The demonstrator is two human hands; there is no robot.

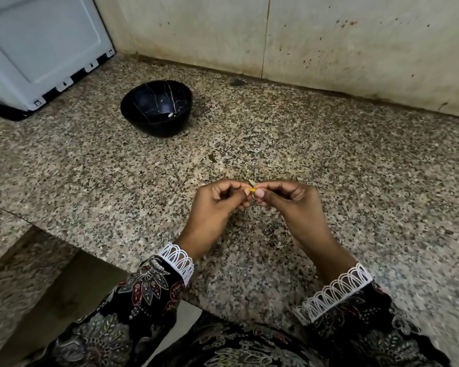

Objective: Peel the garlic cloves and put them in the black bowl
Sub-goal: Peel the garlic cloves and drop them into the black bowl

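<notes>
hands: left hand [217,205] and right hand [289,205] pinch garlic clove [252,187] | black bowl [156,108]: 1 clove

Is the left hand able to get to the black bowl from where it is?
Probably yes. Only bare granite counter lies between the left hand and the black bowl, which sits open farther back and to the left. But its fingers are busy pinching the garlic clove together with the right hand.
</notes>
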